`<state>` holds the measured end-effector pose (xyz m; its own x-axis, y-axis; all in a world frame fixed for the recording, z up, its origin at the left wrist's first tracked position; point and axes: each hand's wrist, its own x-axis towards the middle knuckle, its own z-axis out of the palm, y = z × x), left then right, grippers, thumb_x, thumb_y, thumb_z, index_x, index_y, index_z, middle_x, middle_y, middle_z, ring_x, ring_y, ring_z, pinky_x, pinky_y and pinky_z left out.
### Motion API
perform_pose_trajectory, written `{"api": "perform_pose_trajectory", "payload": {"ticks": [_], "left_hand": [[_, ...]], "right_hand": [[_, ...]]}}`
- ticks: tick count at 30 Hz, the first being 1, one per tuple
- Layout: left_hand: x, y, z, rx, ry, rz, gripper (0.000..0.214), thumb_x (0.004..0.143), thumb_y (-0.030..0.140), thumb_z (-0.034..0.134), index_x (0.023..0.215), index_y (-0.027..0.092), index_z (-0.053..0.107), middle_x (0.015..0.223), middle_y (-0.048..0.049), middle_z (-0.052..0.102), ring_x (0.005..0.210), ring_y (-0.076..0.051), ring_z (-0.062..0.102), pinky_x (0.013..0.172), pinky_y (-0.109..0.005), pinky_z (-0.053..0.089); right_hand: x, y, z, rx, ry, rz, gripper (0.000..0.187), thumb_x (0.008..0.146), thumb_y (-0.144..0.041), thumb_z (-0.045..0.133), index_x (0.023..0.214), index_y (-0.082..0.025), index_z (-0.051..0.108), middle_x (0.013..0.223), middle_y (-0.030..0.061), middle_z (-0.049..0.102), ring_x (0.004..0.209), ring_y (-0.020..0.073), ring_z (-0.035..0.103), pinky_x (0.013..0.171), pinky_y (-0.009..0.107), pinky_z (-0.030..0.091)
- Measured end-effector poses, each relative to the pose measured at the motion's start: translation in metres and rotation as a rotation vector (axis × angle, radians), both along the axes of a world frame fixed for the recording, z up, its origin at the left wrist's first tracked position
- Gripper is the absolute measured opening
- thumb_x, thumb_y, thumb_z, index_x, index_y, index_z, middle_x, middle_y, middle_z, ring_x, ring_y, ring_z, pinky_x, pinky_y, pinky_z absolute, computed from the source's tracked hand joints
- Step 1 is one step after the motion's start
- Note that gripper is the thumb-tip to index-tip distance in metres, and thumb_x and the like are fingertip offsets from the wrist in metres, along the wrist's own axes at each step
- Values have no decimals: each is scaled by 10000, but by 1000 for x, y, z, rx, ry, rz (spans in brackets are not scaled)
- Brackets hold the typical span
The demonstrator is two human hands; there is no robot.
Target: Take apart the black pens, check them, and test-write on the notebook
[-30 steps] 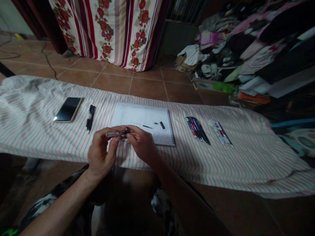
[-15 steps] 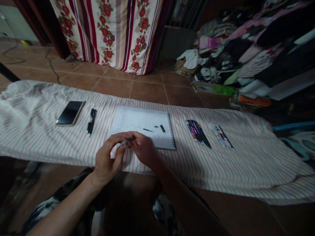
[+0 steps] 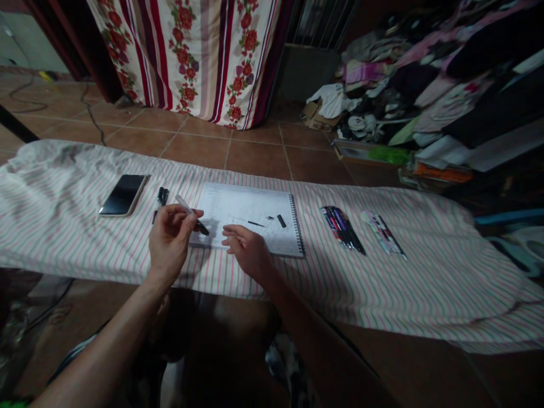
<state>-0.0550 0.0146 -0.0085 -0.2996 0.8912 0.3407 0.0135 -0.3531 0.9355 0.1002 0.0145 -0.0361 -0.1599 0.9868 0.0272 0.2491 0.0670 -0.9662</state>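
The left hand [image 3: 169,241] pinched a pen [image 3: 183,203] between thumb and fingers, its clear end slanting up and away, its dark end pointing down to the right above the near left corner of a notebook [image 3: 238,198]. The right hand [image 3: 249,249] was by the notebook's near edge, fingers loosely bent and slightly parted. On the page lay a thin dark rod [image 3: 255,224], a tiny piece [image 3: 270,218] too small to make out, and a short black piece [image 3: 281,221] near the spiral binding. Behind the left hand, partly hidden, were dark pens [image 3: 162,195], with a phone [image 3: 124,194] farther left. To the right sat a larger pen bundle [image 3: 342,229], then a paler pen group [image 3: 385,233]. The worktop [image 3: 433,266] was draped in striped cloth [image 3: 76,164]. Beyond it hung a flowered curtain [image 3: 204,62], beside a heap of clothes [image 3: 403,73].
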Motion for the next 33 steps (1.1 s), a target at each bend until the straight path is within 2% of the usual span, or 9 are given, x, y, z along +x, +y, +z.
{"api": "perform_pose_trajectory", "payload": {"ticks": [6,10,13,15,18,21,24,28,33], "left_hand": [[-6,14,-2,-120,-183,61,250,679,266,689,782,179,479,666,-3,662,676,-147,649,517,-213,472],[-8,14,-1,-111,-150,78,256,666,254,697,773,176,478,654,0,645,658,-140,639,508,-205,461],[-9,13,-2,-58,-46,100,260,683,259,691,801,184,472,703,3,624,665,-136,633,505,-208,462],[-8,11,-5,-19,65,140,255,704,274,679,827,192,471,745,7,601,689,-137,631,516,-215,468],[-7,6,-8,46,343,210,226,734,283,656,870,191,500,810,5,579,699,-123,610,569,-233,484],[-7,2,-10,98,614,231,169,766,281,619,873,186,530,829,0,581,648,-110,573,584,-242,479],[-6,0,-13,157,765,237,127,787,276,588,865,188,542,805,-10,592,618,-120,546,587,-260,468],[-3,2,-18,234,878,229,120,798,250,567,901,192,546,816,-30,605,680,-151,564,638,-283,469],[2,5,-26,259,912,180,114,810,224,550,917,187,545,831,-43,617,748,-171,591,673,-288,475]], "right_hand": [[8,7,1,59,-40,-38,234,786,-169,455,933,-152,637,926,84,696,748,158,684,630,276,555],[22,14,3,157,-193,-126,228,790,-191,466,916,-161,653,855,58,698,702,150,660,686,297,527],[36,20,4,297,-440,-247,221,779,-172,480,887,-157,672,847,69,688,768,169,633,771,300,479],[46,23,2,362,-592,-311,232,774,-149,474,887,-158,677,843,73,676,779,175,611,773,288,451],[57,27,-5,356,-723,-339,236,777,-143,480,894,-174,682,826,64,654,741,167,590,735,266,428],[63,31,-10,325,-791,-330,228,784,-156,495,893,-189,692,807,59,631,716,163,580,695,257,418],[64,33,-10,321,-819,-321,224,792,-155,505,895,-193,700,798,60,613,725,164,577,693,256,418],[61,34,-8,317,-822,-288,211,804,-160,518,897,-189,704,815,66,603,748,165,576,727,261,426],[59,36,-10,320,-851,-245,189,815,-184,535,907,-198,700,845,66,602,764,169,575,736,271,427]]}}
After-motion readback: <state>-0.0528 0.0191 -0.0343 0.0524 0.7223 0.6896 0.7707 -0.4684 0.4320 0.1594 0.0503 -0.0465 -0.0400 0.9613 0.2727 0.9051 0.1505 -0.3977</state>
